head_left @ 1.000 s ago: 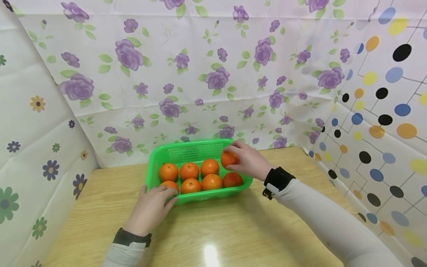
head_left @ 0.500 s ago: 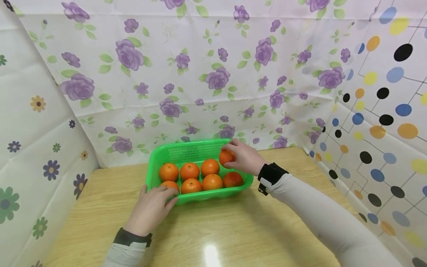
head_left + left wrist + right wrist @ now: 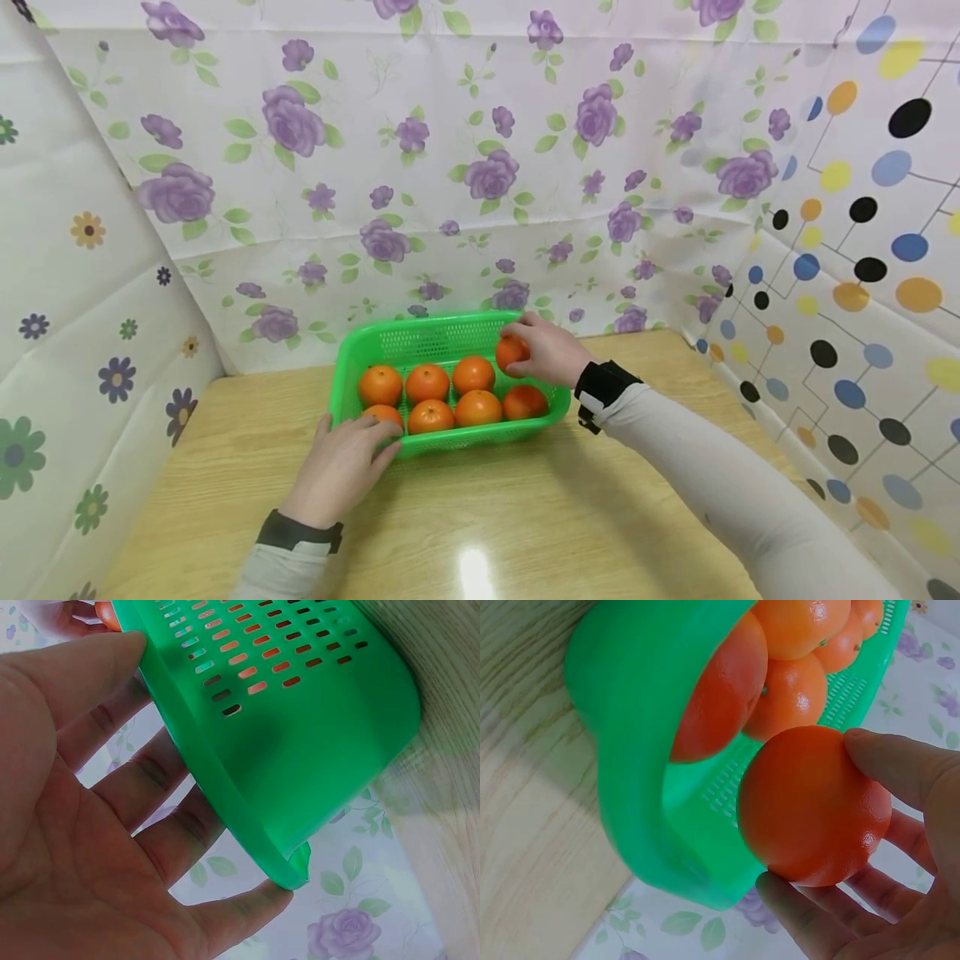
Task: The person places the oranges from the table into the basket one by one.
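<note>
A green plastic basket (image 3: pixel 427 329) with slotted sides stands on the table and holds several oranges in two rows. My right hand (image 3: pixel 551 350) holds one orange (image 3: pixel 814 806) between thumb and fingers at the basket's right end. In the right wrist view that orange is above the basket floor, apart from the wall. My left hand (image 3: pixel 341 471) grips the rim at the near left corner, with the thumb on the front side and the fingers over the edge. It partly hides the near left orange (image 3: pixel 384 414) in the head view.
The wooden table (image 3: pixel 442 517) extends in front of and beside the basket. A floral cloth (image 3: pixel 450 167) hangs close behind it. Patterned sheets stand at the left and right, one with daisies, one with coloured dots (image 3: pixel 862 267).
My right hand has shifted slightly left with the orange, then stayed nearly still. The left hand keeps its place on the rim.
</note>
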Motion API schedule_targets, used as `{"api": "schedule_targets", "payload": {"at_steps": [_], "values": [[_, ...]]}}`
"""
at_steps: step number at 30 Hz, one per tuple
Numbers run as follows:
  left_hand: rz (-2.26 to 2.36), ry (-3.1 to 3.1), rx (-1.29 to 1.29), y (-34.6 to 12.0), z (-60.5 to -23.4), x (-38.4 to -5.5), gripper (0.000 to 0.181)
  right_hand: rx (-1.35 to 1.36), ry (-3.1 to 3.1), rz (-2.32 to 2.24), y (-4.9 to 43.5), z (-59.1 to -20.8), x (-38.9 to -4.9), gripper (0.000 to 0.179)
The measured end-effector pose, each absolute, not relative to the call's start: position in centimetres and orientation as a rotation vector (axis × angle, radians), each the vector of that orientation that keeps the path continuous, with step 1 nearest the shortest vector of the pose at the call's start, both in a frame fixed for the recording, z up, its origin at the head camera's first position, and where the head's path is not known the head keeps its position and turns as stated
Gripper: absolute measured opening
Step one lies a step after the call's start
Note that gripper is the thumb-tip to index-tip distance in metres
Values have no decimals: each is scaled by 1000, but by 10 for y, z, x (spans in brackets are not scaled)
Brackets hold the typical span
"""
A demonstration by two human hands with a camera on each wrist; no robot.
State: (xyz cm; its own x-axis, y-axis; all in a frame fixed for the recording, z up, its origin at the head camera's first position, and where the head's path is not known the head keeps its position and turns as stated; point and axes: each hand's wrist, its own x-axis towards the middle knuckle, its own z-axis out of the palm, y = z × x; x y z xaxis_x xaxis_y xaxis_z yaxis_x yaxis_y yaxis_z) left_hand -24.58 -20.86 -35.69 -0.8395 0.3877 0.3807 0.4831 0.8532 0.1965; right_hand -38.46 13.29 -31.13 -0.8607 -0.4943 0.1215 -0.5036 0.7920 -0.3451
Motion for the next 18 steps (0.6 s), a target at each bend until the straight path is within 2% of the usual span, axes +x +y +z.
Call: {"api": "schedule_targets", "payload": {"at_steps": [18], "values": [[-421, -2727, -643, -209, -357, -247, 11, 805, -3010, 553, 129, -310, -380, 55]]}}
